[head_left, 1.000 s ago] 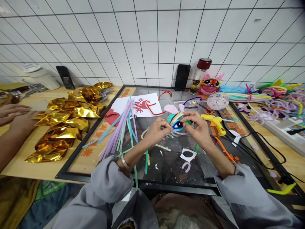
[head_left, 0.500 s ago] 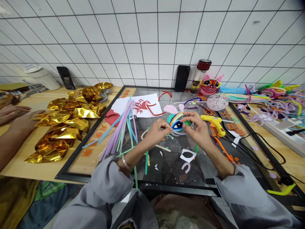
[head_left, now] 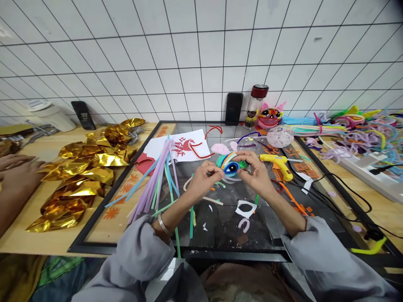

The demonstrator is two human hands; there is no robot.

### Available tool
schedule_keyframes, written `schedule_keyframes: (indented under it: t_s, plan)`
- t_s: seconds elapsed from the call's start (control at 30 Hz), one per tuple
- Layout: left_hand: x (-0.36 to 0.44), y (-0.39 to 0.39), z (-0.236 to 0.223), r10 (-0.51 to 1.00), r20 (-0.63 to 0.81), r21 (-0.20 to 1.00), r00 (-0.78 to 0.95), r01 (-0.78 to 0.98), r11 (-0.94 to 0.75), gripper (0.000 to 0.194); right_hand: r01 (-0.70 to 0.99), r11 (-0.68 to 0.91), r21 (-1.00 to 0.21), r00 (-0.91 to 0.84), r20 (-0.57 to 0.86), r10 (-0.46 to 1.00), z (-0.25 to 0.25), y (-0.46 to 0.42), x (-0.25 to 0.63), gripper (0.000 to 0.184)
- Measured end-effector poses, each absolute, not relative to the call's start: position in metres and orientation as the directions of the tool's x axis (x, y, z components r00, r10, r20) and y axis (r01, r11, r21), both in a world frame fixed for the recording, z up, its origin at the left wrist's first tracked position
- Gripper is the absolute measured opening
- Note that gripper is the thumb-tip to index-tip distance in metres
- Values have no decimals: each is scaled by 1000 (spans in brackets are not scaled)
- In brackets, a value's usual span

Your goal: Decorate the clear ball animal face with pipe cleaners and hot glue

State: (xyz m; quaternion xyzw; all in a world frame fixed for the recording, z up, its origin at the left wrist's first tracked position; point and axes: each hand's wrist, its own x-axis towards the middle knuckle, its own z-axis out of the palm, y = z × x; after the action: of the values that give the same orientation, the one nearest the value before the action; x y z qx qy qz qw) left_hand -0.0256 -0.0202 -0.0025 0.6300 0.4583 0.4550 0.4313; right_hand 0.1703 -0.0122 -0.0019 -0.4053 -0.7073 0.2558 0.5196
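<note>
Between my hands is a rounded craft piece of coloured pipe cleaners (head_left: 227,160), in teal, orange, white and blue bands, with a black-and-blue eye (head_left: 232,168) on its front. My left hand (head_left: 204,178) pinches its left edge between thumb and fingers. On the other side, my right hand (head_left: 256,173) grips the right edge, its fingers curled over the top and its thumb near the eye. A green part shows by the right fingers. Pink fuzzy pieces (head_left: 220,149) lie just behind. The far side of the craft piece is hidden.
A yellow glue gun (head_left: 278,165) lies to the right, near black cables. Loose pipe cleaners (head_left: 154,180) and a white sheet (head_left: 195,140) are on the left. Gold foil packets (head_left: 82,167) lie beside another person's hands (head_left: 20,172). A bottle (head_left: 254,109) and pink mask (head_left: 270,115) stand behind.
The camera view has tilted slightly upward, so the table sits lower in the picture. Both hands keep hold of the craft piece, whose eye is turned a little more toward me.
</note>
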Motion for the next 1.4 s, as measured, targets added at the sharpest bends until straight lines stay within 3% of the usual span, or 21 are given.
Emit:
schedule_keyframes:
  t_s: [0.4,0.6,0.8,0.9,0.97,1.13,1.3,1.4]
  plan:
    - [-24,-24,4,964,234,963,125,105,-247,13,263,568,-780,-125,556,822,-4,-8,171,30]
    - [-22,-24,4,926,344,933,157,56,-356,12,279,582,-764,-85,584,807,3,-12,176,21]
    - [-22,-29,7,865,461,860,200,141,-491,11,430,742,-515,-235,730,642,24,-35,171,18]
    - [-23,-33,9,825,521,811,221,173,-558,11,505,775,-379,-379,709,594,24,-44,165,18]
    - [-22,-34,9,816,540,797,205,188,-574,11,511,777,-368,-437,668,603,21,-47,162,18]
    - [-21,-35,6,810,567,783,149,207,-587,12,453,672,-586,-371,562,739,11,-48,155,13]
    - [-16,-37,2,846,519,837,125,130,-532,10,246,324,-914,-189,282,940,5,-49,146,21]
    - [-12,-39,0,901,408,910,146,11,-414,14,91,146,-985,-98,137,986,5,-50,141,28]
